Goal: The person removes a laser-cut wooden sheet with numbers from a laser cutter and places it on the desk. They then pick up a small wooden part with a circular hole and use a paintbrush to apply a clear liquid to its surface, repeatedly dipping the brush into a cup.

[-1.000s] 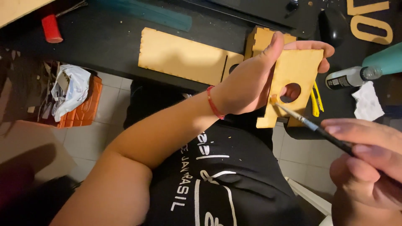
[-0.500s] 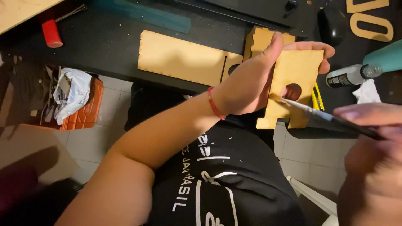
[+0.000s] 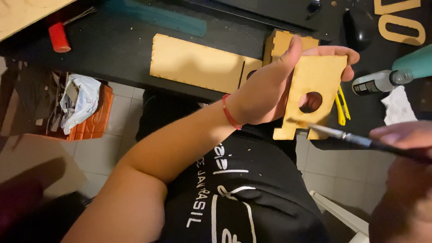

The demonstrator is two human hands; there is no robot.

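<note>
At far left, on the black table (image 3: 112, 49), a short red cylinder (image 3: 59, 38) is seen; below the table edge, crumpled pale wrapping (image 3: 81, 101) is heaped on an orange crate (image 3: 96, 121) over the tiled floor. Farther right, a long flat wooden panel (image 3: 195, 63) with notched ends is laid on the table, presumably set aside within reach.

At centre, a small wooden panel (image 3: 312, 96) with a round hole and toothed lower edge is held above the lap by the left hand (image 3: 265, 96); it is pinched between the thumb, raised along its left edge, and fingers curled over its top right corner, so that its face is turned up and its lower edge left free. That edge is met by the tip of a thin brush (image 3: 337, 133), gripped by the right hand (image 3: 405, 139) at the frame's right margin, fingers pressed together around the handle.

Behind the panel lie a yellow utility knife (image 3: 342, 108), a clear bottle with a dark label (image 3: 375, 82) on its side, a teal container (image 3: 416, 63), crumpled white paper (image 3: 398, 105) and wooden cut-out shapes (image 3: 400, 27).
</note>
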